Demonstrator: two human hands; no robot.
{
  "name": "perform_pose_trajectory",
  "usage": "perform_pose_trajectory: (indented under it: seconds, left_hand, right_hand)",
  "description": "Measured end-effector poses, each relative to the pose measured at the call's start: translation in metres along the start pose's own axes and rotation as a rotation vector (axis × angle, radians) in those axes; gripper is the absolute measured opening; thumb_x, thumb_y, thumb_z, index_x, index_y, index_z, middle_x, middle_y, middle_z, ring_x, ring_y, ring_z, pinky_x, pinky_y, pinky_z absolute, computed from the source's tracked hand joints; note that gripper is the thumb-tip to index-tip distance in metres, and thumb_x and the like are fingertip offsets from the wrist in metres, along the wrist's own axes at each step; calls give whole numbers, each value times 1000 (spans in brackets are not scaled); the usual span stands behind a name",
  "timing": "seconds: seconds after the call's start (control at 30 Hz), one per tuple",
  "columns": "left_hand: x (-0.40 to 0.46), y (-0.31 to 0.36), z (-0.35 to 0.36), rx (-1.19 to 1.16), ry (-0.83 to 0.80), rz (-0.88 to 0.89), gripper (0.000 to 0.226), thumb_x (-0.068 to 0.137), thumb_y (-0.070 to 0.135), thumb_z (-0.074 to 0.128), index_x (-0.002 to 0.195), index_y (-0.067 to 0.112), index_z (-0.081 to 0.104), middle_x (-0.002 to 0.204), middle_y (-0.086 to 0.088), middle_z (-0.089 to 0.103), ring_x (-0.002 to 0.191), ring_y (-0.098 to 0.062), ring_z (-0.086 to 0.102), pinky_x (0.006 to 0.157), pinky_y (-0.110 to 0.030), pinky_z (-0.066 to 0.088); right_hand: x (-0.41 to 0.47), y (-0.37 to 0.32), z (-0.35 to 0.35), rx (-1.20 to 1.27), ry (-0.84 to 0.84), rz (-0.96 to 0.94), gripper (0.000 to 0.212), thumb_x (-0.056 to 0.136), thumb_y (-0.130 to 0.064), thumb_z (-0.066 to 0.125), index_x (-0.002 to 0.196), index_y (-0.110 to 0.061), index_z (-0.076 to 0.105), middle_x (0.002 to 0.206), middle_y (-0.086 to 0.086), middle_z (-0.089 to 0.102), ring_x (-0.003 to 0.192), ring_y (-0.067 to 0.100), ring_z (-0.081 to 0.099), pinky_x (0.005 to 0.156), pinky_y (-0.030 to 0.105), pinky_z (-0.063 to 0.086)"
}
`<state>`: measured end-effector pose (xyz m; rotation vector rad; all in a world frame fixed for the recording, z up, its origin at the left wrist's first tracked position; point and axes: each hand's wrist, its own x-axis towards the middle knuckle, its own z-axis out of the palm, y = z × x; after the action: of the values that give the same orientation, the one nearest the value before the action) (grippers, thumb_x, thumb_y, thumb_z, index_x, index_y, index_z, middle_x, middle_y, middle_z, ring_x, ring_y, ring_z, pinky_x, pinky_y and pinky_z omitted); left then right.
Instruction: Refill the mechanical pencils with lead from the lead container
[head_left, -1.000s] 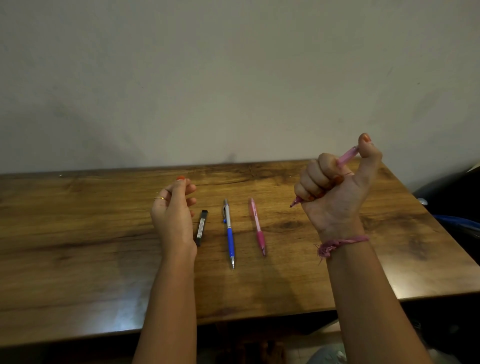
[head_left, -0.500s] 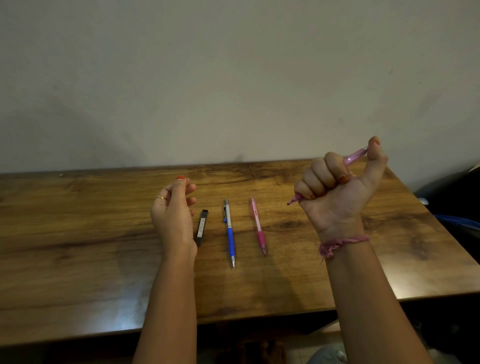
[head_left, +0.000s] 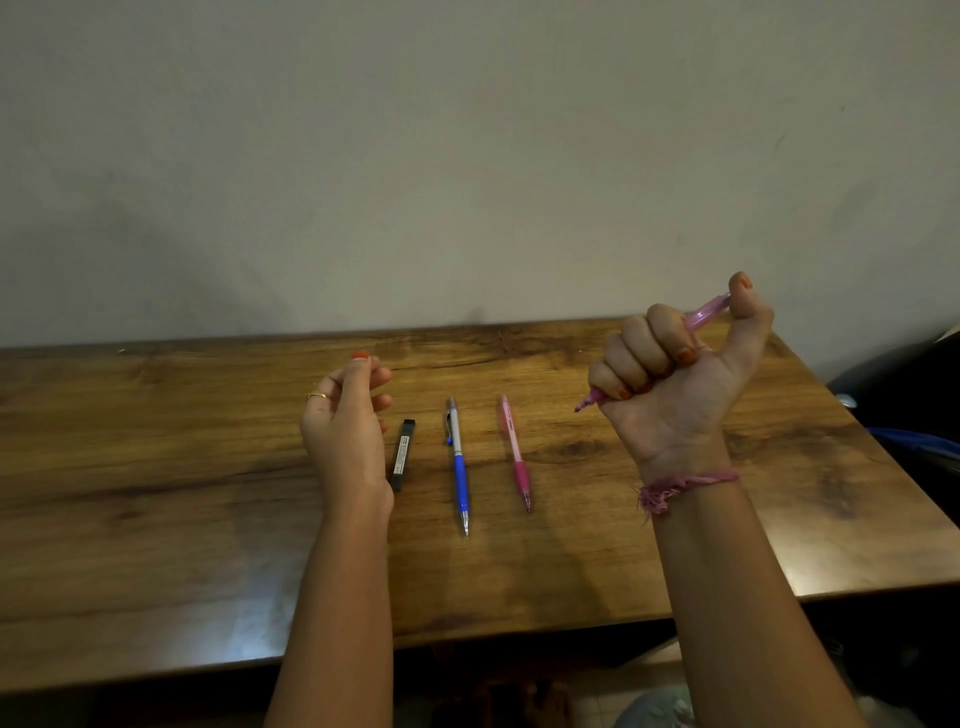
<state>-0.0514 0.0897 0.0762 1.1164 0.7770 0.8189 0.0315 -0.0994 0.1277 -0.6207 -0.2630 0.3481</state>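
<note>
Tabletop (head_left: 156, 467): wood-grain finish, brown with dark knots, semi-gloss; pale sheen near the front edge.
Wall (head_left: 467, 156): matt, plaster-like, faintly mottled.
Lead container (head_left: 403, 455): black, looks like plastic, dull, with a pale paper-like label.
Blue pencil (head_left: 458, 464): silvery metallic-looking upper barrel, blue grip, shiny metal tip.
Pink pencil (head_left: 515, 451): smooth pale pink plastic barrel, darker pink grip of rubbery look.
Held pencil (head_left: 707, 310) in right hand (head_left: 675, 384): translucent pink plastic, glossy.
Wristband (head_left: 675, 486): pink thread, frayed, matt.
Ring (head_left: 317, 396) on left hand (head_left: 345, 421): gold-coloured metal, shiny.
Nails: glossy orange polish.
</note>
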Motion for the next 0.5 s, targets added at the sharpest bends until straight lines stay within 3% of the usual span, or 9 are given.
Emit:
perform_pose_trajectory:
  seconds: [0.5]
  left_hand:
    - [-1,-1,1,1,-1,4,10,91,31,60,84,28,66,78,13,70,71,-2,58,57,-19,43]
  right_hand:
    - [0,-1,-1,1,9,-1,58,80,-70,37,50,-23,20,45,-8,15,42,10,8,44,26,4]
